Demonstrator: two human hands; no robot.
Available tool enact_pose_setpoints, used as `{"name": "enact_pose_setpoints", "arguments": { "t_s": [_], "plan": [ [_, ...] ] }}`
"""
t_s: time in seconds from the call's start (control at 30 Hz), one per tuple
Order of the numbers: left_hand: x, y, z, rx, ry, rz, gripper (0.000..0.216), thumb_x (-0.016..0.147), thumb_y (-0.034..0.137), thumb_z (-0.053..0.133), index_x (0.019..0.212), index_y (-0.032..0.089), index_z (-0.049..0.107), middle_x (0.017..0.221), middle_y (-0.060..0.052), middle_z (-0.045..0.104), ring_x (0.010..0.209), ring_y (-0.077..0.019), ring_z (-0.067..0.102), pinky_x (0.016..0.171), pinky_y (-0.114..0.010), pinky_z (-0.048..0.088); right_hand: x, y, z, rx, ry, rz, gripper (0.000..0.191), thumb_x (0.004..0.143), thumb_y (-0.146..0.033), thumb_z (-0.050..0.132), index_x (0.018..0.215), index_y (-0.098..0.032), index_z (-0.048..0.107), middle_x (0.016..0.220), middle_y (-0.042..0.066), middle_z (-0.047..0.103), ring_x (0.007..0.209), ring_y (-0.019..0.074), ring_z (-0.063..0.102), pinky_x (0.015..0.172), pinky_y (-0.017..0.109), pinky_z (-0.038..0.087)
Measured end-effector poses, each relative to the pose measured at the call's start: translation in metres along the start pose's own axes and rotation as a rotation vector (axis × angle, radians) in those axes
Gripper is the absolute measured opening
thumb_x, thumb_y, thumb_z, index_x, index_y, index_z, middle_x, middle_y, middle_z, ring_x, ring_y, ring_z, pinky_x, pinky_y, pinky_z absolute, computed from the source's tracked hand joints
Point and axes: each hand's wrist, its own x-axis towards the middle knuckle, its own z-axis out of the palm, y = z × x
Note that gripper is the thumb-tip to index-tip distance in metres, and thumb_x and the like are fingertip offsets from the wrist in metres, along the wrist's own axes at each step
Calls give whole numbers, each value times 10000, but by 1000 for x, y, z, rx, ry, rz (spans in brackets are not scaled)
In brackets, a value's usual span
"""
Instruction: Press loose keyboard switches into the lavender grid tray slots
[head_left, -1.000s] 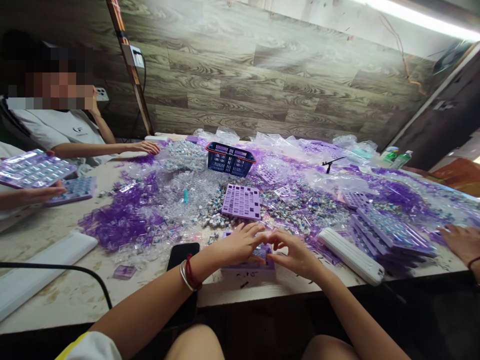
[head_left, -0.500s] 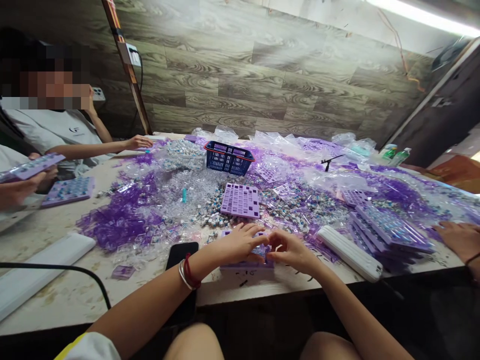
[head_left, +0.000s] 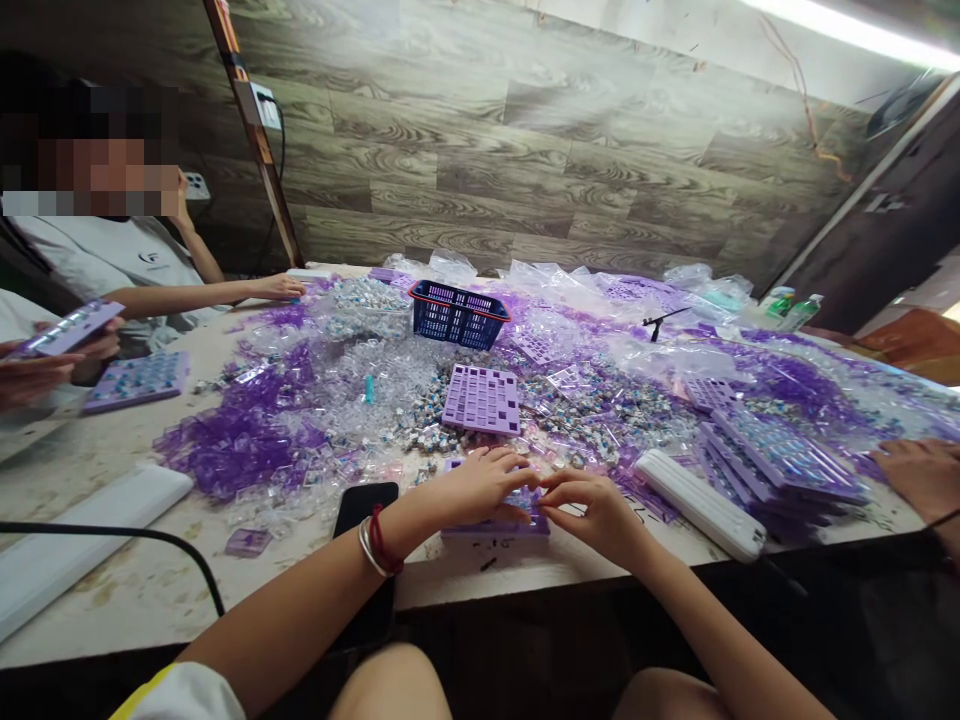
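Observation:
A light purple keyboard plate (head_left: 495, 530) lies on the table in front of me, partly covered by my hands. Across its top reaches my left hand (head_left: 487, 485), fingers stretched out and thumb apart, with the plate showing between them. Close to its fingertips, my right hand (head_left: 592, 505) is closed in a pinch at the plate's right side; whatever it pinches is too small to make out. Just beyond lies another purple plate (head_left: 481, 399) with square holes. Loose small switches (head_left: 431, 425) with blue and white parts are heaped around it.
Behind stands a dark blue basket (head_left: 457, 318). Clear and purple plastic pieces (head_left: 247, 430) cover the left side. A phone (head_left: 366, 508) lies by my left forearm, a white case (head_left: 701, 505) and stacked filled plates (head_left: 780, 460) at right. Other people's hands (head_left: 919, 480) are at both sides.
My right hand has shifted slightly right, its fingers straighter and pinched together. My left hand stays nearly in place. At far left, a person has tilted the plate they hold.

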Motion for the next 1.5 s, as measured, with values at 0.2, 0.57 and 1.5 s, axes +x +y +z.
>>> {"name": "enact_pose_setpoints", "arguments": {
  "t_s": [0.2,0.57,1.5],
  "plan": [
    [-1,0,-1,-20,-11,-8,475,846,491,579,1225,212,510,1265,-95,528,1186,-266,472,973,-396,378,1,1,0,-13,1,-19,121,833,-245,626,764,-204,717,888,73,689,831,194,665,735,309,543],
    [1,1,-6,-50,-33,36,353,865,429,587,1130,199,555,1190,-69,575,1170,-232,477,981,-363,379,5,-12,-3,-74,-77,-95,156,804,-130,570,745,-206,693,814,57,699,768,181,667,708,291,535],
    [-2,30,-17,0,-69,-256,252,865,386,597,1091,282,632,1370,-2,497,1302,-351,368,1009,-581,346,13,-36,1,-338,-246,88,241,702,-31,494,624,-191,657,701,69,651,670,203,636,647,304,501]
  ]
}}
